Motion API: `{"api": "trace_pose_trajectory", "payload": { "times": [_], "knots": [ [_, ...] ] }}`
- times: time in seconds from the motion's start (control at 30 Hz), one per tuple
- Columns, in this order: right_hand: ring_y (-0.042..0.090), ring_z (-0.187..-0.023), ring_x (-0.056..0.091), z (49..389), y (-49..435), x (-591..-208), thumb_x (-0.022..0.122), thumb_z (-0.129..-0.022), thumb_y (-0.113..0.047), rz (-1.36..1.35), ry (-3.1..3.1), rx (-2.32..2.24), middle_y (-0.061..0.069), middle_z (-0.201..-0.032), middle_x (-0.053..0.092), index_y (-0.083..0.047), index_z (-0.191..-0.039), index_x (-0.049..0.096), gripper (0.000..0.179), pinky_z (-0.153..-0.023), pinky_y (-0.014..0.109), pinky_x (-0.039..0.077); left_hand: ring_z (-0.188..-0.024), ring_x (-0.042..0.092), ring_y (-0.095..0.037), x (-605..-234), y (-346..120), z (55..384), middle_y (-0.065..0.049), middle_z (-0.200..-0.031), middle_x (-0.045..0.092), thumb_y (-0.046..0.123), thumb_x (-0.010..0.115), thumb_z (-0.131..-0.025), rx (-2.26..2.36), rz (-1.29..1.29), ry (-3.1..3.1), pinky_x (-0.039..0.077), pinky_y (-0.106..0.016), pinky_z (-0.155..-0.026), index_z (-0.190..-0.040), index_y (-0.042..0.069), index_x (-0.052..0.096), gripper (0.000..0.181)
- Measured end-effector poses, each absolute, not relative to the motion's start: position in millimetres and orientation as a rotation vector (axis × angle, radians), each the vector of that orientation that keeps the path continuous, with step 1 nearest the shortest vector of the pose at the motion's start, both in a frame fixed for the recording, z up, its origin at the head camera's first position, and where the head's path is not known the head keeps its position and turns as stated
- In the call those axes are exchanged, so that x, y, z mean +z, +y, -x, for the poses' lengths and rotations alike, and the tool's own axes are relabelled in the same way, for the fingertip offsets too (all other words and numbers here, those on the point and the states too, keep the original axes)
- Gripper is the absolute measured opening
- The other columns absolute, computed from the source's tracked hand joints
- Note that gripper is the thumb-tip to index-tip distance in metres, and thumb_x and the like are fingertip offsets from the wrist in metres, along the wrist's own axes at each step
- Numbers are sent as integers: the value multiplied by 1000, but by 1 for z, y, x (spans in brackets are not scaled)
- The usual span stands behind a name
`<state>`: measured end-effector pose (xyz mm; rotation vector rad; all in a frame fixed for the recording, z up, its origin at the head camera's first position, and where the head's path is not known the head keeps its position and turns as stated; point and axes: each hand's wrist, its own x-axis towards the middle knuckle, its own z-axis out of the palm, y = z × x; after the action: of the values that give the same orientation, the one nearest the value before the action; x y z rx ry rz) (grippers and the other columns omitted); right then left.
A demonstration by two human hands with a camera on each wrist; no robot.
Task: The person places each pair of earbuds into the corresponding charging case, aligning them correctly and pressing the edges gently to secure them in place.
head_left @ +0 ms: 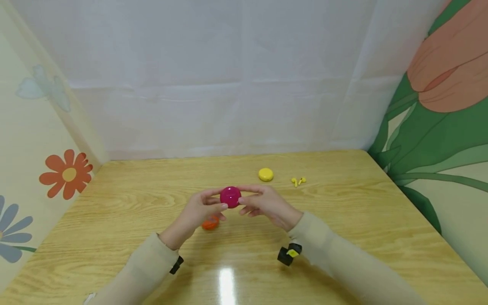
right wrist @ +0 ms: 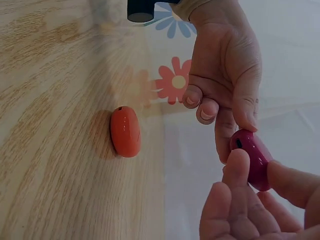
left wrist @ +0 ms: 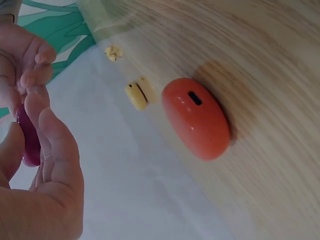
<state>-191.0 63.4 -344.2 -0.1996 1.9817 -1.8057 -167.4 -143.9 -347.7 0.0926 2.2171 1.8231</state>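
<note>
Across the whole scene runs the wood-grain counter (head_left: 133,186), and everything in play is on it or just over it. Above it come two hands, facing each other: the left grip (head_left: 199,208) pinches one edge with thumb and fingers, and the right grip (head_left: 270,205) does the same from the opposite edge, its lower fingers loosely bent.

And there between them is the piece of the moment, the glossy magenta earbud case (head_left: 230,197), held clear of the counter! Its lid looks closed, no bud of its own colour in sight, so by my reading any opening here has yet to be done.

Down on the counter near the left grip, partly covered by fingers in the head view, sits the orange earbud case (head_left: 210,223); it looks closed too, and I'd call that one left to do. Farther back, the yellow earbud case (head_left: 265,174), apparently shut up.

Smallest of all, the yellow earbuds (head_left: 295,181), the pair lying bare just to the right of that case: out, and, I'd judge, the one set dealt with. What the closed cases contain, I can't tell.
</note>
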Motion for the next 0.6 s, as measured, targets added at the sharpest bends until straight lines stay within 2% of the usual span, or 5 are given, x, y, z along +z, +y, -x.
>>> {"api": "trace_pose_trajectory", "payload": {
  "times": [0.23,0.3,0.47,0.6],
  "knots": [
    [20,-75,72,194,58,-345,65,-94,-11,199,1983,-1777,16,-100,72,-5,-135,56,43,-72,33,55,-72,69,-27,-348,-149,171,-18,-105,70,8,67,-92,1823,-61,2214,54,-28,-65,-139,-3,48,51],
    [22,-79,72,195,56,-345,65,-94,-11,189,1974,-1776,18,-102,71,-6,-137,56,44,-75,36,56,-72,69,-28,-348,-151,172,-19,-105,70,8,67,-92,1820,-46,2217,55,-29,-66,-139,-2,49,51],
    [29,-90,71,197,51,-347,63,-93,-6,214,1908,-1817,27,-107,67,-3,-139,52,47,-86,47,53,-68,70,-21,-348,-157,177,-22,-103,70,8,66,-92,1804,-79,2211,56,-30,-65,-138,-4,48,50],
    [31,-94,70,199,47,-349,62,-94,-5,230,1881,-1831,24,-108,68,-1,-139,51,46,-88,49,51,-71,71,-20,-348,-166,182,-24,-98,70,9,65,-93,1789,-134,2168,56,-30,-63,-138,-8,46,51]
  ]
}}
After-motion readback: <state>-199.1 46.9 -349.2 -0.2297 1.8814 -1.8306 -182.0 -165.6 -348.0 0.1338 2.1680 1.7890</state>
